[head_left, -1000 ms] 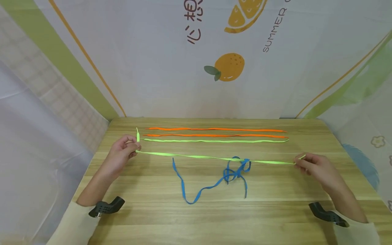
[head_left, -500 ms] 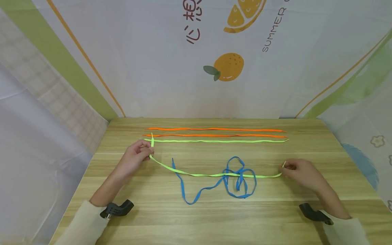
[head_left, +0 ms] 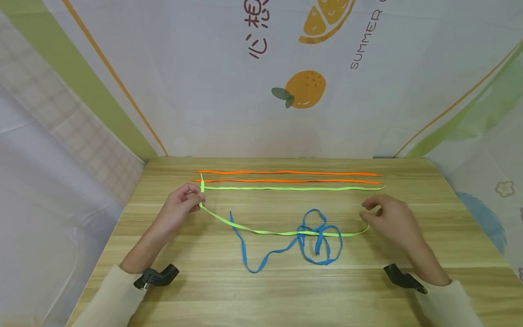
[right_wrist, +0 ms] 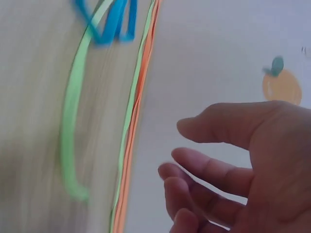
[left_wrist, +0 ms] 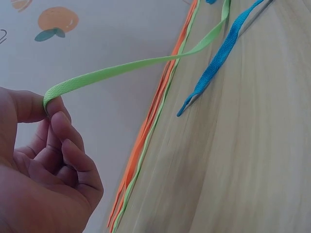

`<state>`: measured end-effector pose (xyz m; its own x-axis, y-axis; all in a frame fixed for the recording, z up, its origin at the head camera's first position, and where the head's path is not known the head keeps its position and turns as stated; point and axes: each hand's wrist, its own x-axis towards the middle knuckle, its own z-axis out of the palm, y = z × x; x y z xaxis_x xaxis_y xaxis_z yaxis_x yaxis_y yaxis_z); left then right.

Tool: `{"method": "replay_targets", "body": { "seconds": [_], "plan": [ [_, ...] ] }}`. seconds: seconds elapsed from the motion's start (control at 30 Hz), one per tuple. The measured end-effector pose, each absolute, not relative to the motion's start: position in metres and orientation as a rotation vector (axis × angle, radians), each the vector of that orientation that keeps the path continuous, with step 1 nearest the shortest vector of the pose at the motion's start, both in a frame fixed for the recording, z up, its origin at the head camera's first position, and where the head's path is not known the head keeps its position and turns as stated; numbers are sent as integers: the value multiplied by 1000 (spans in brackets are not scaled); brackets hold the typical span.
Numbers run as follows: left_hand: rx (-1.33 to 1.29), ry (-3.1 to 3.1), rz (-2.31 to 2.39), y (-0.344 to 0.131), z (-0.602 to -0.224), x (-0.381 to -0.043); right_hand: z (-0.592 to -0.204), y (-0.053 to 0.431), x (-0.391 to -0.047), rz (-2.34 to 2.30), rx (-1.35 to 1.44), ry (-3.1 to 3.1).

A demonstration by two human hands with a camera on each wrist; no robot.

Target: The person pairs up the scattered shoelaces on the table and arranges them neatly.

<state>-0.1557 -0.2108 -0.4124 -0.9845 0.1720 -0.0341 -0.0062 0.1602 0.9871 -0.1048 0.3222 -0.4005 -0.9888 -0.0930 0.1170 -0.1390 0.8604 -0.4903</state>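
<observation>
My left hand (head_left: 181,200) pinches a flat yellow-green shoelace (left_wrist: 112,72) near one end, between thumb and forefinger. A short tip sticks up past the fingers, and the rest sags to the right across a tangled blue shoelace (head_left: 322,262). My right hand (head_left: 390,220) hovers by the green lace's other end, its thumb and fingers (right_wrist: 206,172) parted with nothing between them. That end curls up just under the hand in the head view. Behind lie two orange shoelaces (head_left: 261,172) and a second green shoelace (head_left: 286,188), stretched straight and side by side.
All the laces are on a wooden table (head_left: 261,299). A printed white cloth (head_left: 212,100) hangs along its back edge, with more cloth at both sides. Each wrist wears a black camera mount (head_left: 157,277).
Both hands came inward and the taut green lace slackened onto the blue one. My right hand then let go of its end and moved up and left. The blue lace's loops spread out.
</observation>
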Motion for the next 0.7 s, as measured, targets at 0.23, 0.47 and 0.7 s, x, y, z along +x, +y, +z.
{"method": "replay_targets", "body": {
  "seconds": [0.23, 0.47, 0.7],
  "plan": [
    [157, 2264, 1977, -209, -410, -155, -398, 277, -108, 890, 494, -2891],
    [163, 2254, 1984, -210, -409, -155, -407, 239, -114, 914, 767, -2922],
    [154, 2267, 1972, -213, -408, -154, -419, 226, -117, 768, 769, -3004]
  ]
}}
